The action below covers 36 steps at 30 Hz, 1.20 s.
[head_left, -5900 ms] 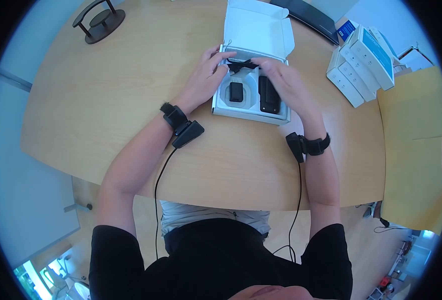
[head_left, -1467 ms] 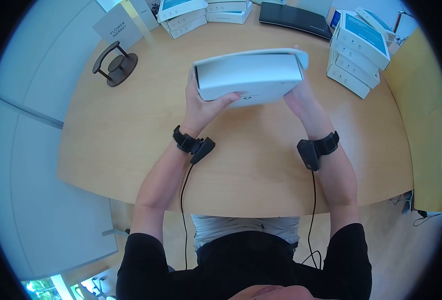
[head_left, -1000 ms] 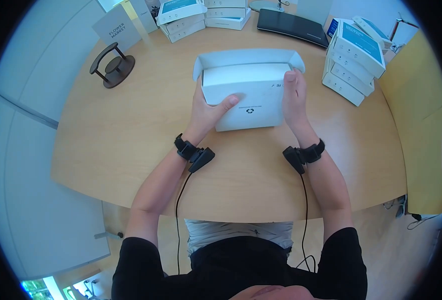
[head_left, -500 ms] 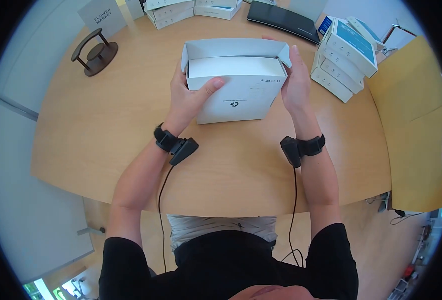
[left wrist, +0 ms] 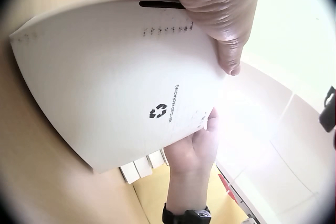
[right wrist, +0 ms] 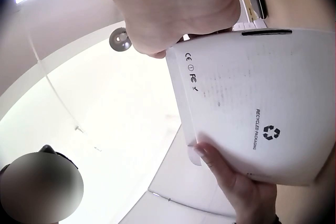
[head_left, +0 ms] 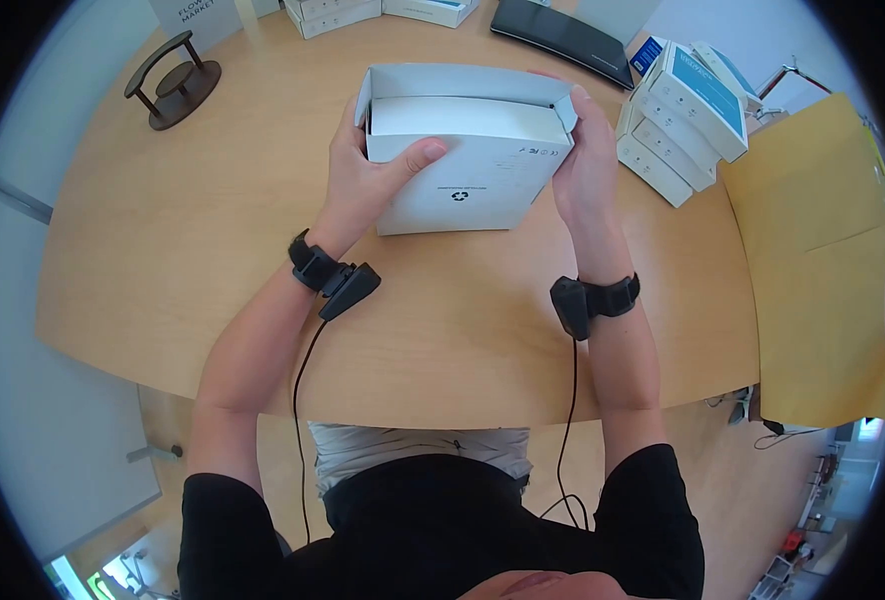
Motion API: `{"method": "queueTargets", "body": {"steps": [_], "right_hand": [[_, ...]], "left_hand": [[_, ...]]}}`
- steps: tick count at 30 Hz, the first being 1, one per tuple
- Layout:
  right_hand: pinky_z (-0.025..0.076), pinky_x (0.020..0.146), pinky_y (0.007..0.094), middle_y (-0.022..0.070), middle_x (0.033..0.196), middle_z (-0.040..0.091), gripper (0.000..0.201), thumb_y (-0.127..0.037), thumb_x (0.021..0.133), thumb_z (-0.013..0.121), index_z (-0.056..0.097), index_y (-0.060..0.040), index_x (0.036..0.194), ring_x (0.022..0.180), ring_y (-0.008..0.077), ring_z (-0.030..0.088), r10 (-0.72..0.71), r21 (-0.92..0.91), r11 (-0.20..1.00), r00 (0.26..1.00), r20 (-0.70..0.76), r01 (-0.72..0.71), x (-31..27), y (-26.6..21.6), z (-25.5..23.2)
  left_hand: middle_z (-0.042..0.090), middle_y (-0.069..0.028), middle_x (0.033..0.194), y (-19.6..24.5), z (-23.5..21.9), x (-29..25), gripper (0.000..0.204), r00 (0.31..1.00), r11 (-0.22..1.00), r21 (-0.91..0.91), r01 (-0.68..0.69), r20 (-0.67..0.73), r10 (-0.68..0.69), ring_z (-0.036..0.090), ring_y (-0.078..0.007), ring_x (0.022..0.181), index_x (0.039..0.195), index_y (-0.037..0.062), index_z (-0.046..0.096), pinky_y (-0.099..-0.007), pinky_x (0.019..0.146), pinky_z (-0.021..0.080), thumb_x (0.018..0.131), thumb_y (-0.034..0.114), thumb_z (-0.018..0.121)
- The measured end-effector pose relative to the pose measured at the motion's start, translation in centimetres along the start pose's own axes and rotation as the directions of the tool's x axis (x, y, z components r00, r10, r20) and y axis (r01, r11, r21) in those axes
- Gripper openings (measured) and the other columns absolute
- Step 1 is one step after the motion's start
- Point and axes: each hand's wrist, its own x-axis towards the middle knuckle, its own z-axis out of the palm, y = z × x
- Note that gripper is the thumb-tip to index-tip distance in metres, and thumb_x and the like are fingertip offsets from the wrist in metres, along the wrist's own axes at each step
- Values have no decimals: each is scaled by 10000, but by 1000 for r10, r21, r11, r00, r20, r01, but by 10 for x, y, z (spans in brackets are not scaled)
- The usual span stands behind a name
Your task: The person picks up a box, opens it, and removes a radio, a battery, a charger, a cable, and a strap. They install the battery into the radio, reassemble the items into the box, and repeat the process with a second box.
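A white box stands tilted up between both hands, its printed underside with a recycling mark facing the person and its flap partly raised at the top. The left hand grips its left side, thumb across the printed face. At the box's right upper corner the right hand holds the side, its fingers partly hidden behind the flap. In the left wrist view the printed face fills the middle, with the left hand over one edge. The right wrist view shows the same face below the right hand.
White boxes are stacked at the back right, with more boxes at the back left. A black flat device lies behind the held box. At the left stands a dark wooden stand. Yellow board borders the right side.
The box, earlier lying open on the table with a black adapter and other black items inside, is now tilted up with its underside showing. Both hands moved from its interior to its sides.
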Motion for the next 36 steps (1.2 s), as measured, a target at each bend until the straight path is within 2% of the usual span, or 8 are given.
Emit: {"method": "queueTargets", "body": {"steps": [8,14,17,20,23,32,35,36], "right_hand": [[525,976,342,152,1193,737,515,-402,1139,402,679,31,1164,1082,211,688,-253,-22,967,967,-6,253,-7,34,2],[485,922,305,93,1086,707,546,-454,1180,354,679,-20,1111,1006,150,625,-438,-429,813,899,-5,394,-12,38,1],[468,893,282,72,1053,689,529,-432,1184,350,679,-23,1112,965,128,598,-440,-436,814,897,-33,384,-14,42,0],[469,890,278,67,1050,685,529,-429,1183,356,682,-17,1114,970,119,597,-409,-414,838,911,-47,354,-13,41,1],[466,884,276,64,1039,679,531,-424,1183,357,683,-10,1114,960,117,593,-382,-399,855,922,-57,330,-13,41,0],[464,878,274,61,1024,674,529,-413,1186,357,683,-1,1124,947,113,589,-380,-407,851,924,-44,331,-12,37,3],[461,898,271,63,1038,679,527,-412,1187,360,684,2,1151,968,116,593,-359,-423,851,933,-36,311,-13,33,5],[460,906,271,64,1045,681,526,-412,1187,361,683,2,1162,978,117,594,-369,-426,846,929,-35,321,-13,33,4]], "left_hand": [[685,-145,1213,-4,-3,1,698,1000,997,81,-12,-13,14,686,-200,1091,1306,-7,570,-345,946,578,834,338,952],[685,-127,1220,4,-5,1,682,996,996,39,75,35,-76,662,-189,1137,1323,-5,579,-340,967,557,852,340,932],[680,-126,1305,9,-20,6,677,982,997,-47,65,182,-55,616,-215,1254,1437,-9,551,-370,1082,491,982,440,772],[617,-146,1485,9,-39,21,818,932,876,-402,265,340,-126,537,-267,1403,1582,11,475,-411,1210,367,1066,644,496],[605,-142,1515,23,-43,28,789,888,930,-244,276,435,-149,543,-256,1402,1593,18,474,-406,1227,341,1109,635,382],[653,-105,1408,22,-31,23,834,917,930,-130,345,257,-304,589,-203,1296,1530,26,543,-384,1119,449,1081,713,399],[692,-41,1121,26,-18,21,733,922,897,-217,385,58,-382,603,-115,1037,1224,24,691,-310,994,474,1084,699,443],[682,-52,1193,26,-17,21,742,916,892,-208,400,51,-399,602,-139,1109,1292,34,661,-330,1027,471,1077,710,441]]}}
